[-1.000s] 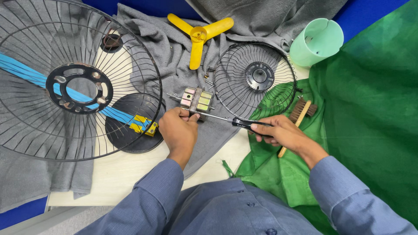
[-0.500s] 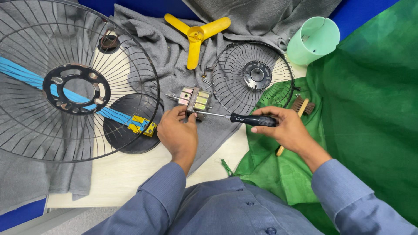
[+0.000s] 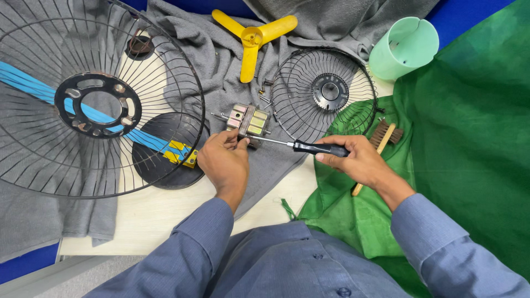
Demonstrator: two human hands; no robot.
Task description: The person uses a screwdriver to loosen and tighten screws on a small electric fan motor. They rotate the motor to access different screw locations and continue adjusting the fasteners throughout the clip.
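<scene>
Motor (image 3: 247, 122) first: the small fan motor with its stacked metal plates and short shaft lies on the grey cloth (image 3: 215, 60) near the middle of the table, between the two wire guards.

Starting at your far left, the large wire fan guard (image 3: 99, 99) covers much of the table, with a black ring at its hub and a blue strip showing through the wires. A small dark cap (image 3: 140, 46) sits under its upper edge. Below and to its right lies a round black disc (image 3: 165, 152) with a yellow clip (image 3: 183, 153) on it.

Your left hand (image 3: 225, 161) comes next. Its fingers are closed against the near side of the motor, pinching and steadying it on the cloth.

Above the motor rests the yellow three-bladed propeller (image 3: 253, 37), and a few small screws (image 3: 264, 91) lie scattered just below it.

Your right hand (image 3: 359, 161) is wrapped firmly round the black handle of the screwdriver (image 3: 309, 146); the thin shaft runs leftwards and its tip meets the motor's lower right corner.

Behind the screwdriver sits the smaller wire guard (image 3: 326, 94), partly on the grey cloth and partly on the green cloth (image 3: 469, 138). A wooden-handled brush (image 3: 381, 138) lies just beyond your right hand, partly hidden by it. At the upper right, a pale green cup (image 3: 404, 48) lies tilted.
</scene>
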